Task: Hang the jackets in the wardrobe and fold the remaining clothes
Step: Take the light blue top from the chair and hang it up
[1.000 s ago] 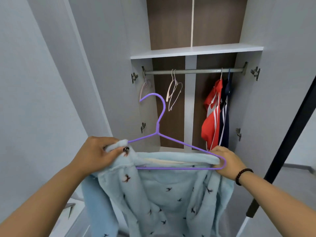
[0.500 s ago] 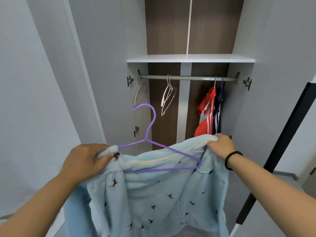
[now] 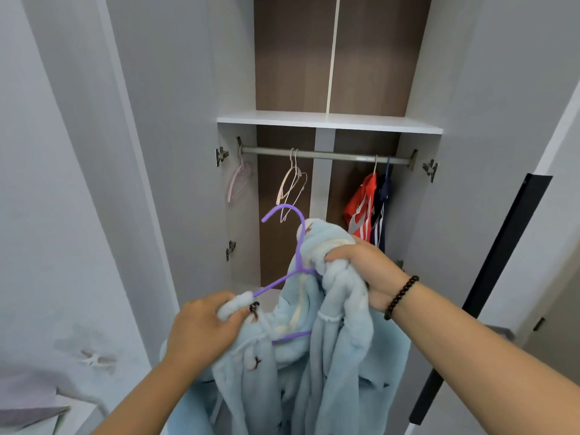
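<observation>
Nearest me, my left hand [image 3: 201, 331] is pinching one corner of the pale blue fleece jacket [image 3: 314, 372], fingers curled tight on the fabric by a small dark button. I'm holding that end low, likely to keep the shoulder spread over the hanger arm.

My right hand [image 3: 364, 271], beaded bracelet [image 3: 401, 296] at the wrist, is gripping a bunched fold of the same jacket higher up, fingers wrapped round it. The purple hanger [image 3: 298, 246] is sitting tilted inside the garment, hook poking out above the bundle; the right arm of it is buried in fleece, so I cannot tell whether that shoulder is seated.

Beyond, the wardrobe rail [image 3: 326, 155] is running under the white shelf [image 3: 329, 122]. Pale empty hangers [image 3: 292, 183] are hanging left of centre, a pink one [image 3: 237, 180] against the left wall. The red jacket [image 3: 361, 202] and a navy one [image 3: 381, 202] are crowding the right end. Open rail between the pale hangers and the red jacket is looking like the fair gap for the hook.
</observation>
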